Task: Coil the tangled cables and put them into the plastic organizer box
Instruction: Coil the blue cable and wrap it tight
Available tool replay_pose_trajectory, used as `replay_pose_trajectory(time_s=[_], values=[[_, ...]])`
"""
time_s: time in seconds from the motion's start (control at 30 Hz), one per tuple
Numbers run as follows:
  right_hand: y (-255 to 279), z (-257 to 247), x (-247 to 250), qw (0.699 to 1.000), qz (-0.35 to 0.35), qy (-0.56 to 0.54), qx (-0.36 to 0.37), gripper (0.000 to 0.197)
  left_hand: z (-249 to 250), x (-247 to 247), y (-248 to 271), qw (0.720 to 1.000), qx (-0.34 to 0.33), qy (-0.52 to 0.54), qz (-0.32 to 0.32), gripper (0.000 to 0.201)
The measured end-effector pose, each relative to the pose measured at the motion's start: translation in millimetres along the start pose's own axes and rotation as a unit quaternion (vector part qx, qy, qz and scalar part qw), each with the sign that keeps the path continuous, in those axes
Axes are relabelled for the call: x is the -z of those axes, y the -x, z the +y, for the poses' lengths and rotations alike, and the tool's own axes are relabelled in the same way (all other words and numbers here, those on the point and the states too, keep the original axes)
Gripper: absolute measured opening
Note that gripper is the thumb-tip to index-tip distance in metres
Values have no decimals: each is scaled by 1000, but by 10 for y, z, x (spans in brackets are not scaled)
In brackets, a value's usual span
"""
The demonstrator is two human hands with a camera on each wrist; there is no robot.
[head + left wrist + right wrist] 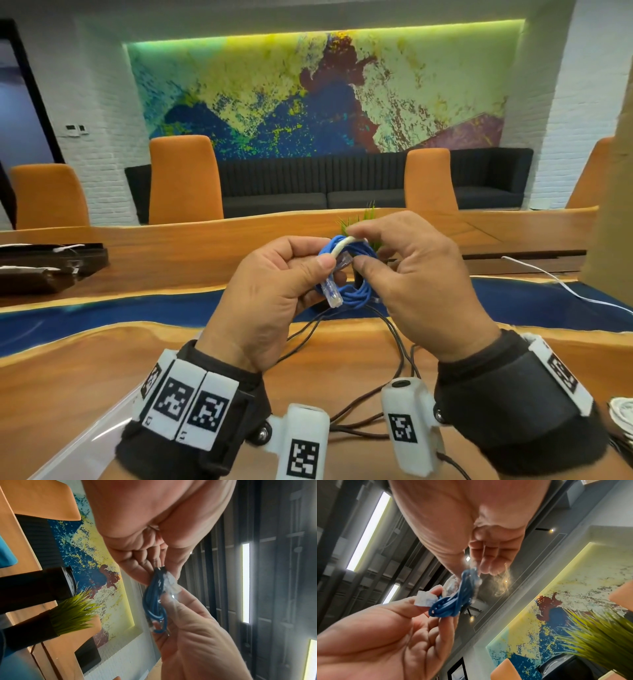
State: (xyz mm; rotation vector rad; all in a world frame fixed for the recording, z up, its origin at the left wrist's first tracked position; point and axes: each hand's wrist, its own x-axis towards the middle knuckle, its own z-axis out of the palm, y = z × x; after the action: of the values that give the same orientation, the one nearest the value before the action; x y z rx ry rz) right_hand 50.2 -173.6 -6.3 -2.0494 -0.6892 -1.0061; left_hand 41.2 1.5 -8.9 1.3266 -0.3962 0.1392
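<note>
Item: blue cable (356, 291), wound into a small coil, held in the air at centre frame of the head view, above the wooden table (102, 342).

Left hand (274, 294): fingers curled, thumb pressed down on the coil's near side beside a clear plug (334, 294) that hangs below the thumb. This grip likely keeps the loops from springing open.

Right hand (421, 284): thumb and forefinger pinched on the far side of the coil, where a white tie (342, 247) arches over the top of the loops; a second clear plug (344, 263) sits between the two thumbs. Probable purpose: binding the coil with the tie so it holds its shape for storage.

Other cables: thin dark cables (394, 335) trail loose on the table below the hands; a white cable (555, 281) runs along the right edge.

Plastic organizer box: cannot be identified with certainty in any view.

Background: green plant (599, 635), just behind the hands.
</note>
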Motion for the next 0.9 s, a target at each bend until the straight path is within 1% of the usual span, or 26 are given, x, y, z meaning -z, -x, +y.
replay_pose_trajectory(time_s=[0.07,0.1,0.17,0.23,0.33,0.37,0.43,0.47,0.5,0.53,0.6,0.7,0.8,0.9], values=[[0,0,-3,1000,8,19,15,18,-19,-27,-1,1000,6,3,22,20],[2,3,-9,999,20,20,24,13,-38,-45,-5,999,10,9,37,17],[7,-2,-35,999,31,19,36,16,-73,-71,-22,997,26,30,69,13],[1,-22,-59,999,4,18,42,16,-96,-73,-44,993,45,56,97,12],[4,-26,-2,997,-57,18,52,8,-78,-66,-50,986,83,107,97,13],[6,-26,43,995,-84,9,44,9,-65,-64,-48,984,94,122,93,15],[13,-38,99,990,-139,-2,15,28,-35,-62,-43,977,117,157,85,16],[23,-47,96,988,-154,-5,-1,37,-20,-52,-44,973,129,174,84,17],[33,-60,76,988,-155,-9,-11,41,1,-57,-42,967,143,194,84,18],[39,-73,42,989,-145,-16,-19,42,17,-57,-42,960,157,217,81,20],[46,-75,-22,993,-112,-39,-26,35,23,-52,-35,952,175,244,60,25],[50,-50,-80,992,-79,-89,-35,19,-4,-42,-19,963,169,209,17,41],[69,-74,-164,989,-35,-130,-56,10,-14,-52,-20,976,129,173,19,37],[97,-99,-246,989,9,-136,-64,8,-11,-60,-3,988,94,114,34,25]])
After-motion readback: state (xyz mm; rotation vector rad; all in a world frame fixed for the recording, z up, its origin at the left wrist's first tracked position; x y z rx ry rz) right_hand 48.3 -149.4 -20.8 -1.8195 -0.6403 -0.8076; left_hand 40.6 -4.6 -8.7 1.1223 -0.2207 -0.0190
